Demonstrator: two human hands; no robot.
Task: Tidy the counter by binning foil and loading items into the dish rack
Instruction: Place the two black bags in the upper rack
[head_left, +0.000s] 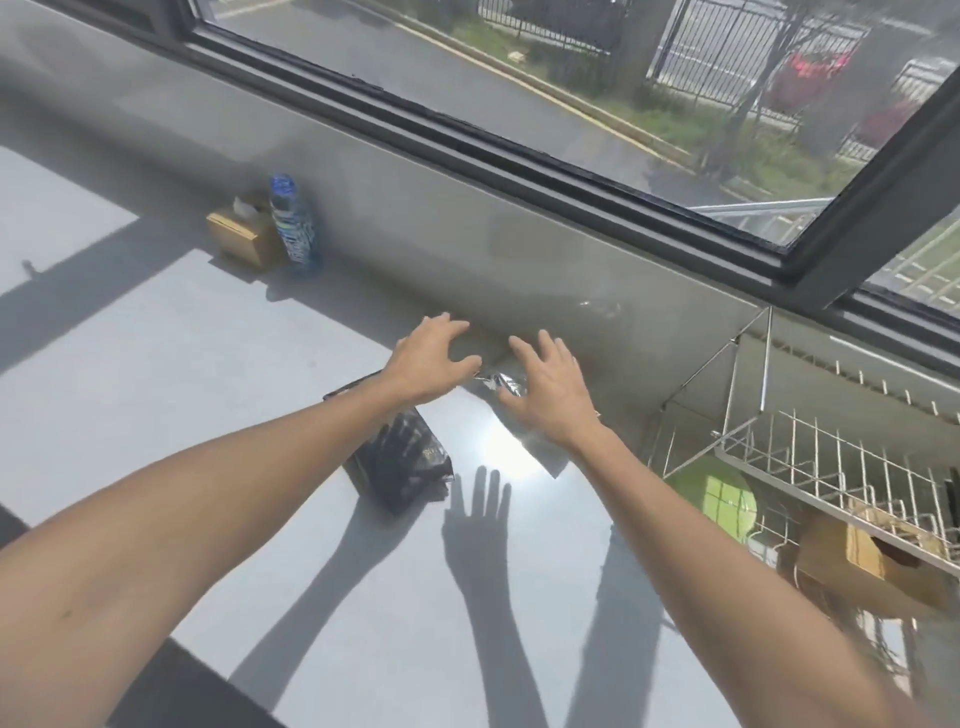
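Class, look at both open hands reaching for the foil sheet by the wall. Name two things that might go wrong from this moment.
1. The foil lies flat and glares in the sun; its edge may be hard to catch, and it may tear when the left hand and right hand gather it.
2. The left forearm passes over the black packet and might knock it along the counter.

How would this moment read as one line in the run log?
stage: reaching for foil | left hand: open | right hand: open | foil: on counter, not lifted
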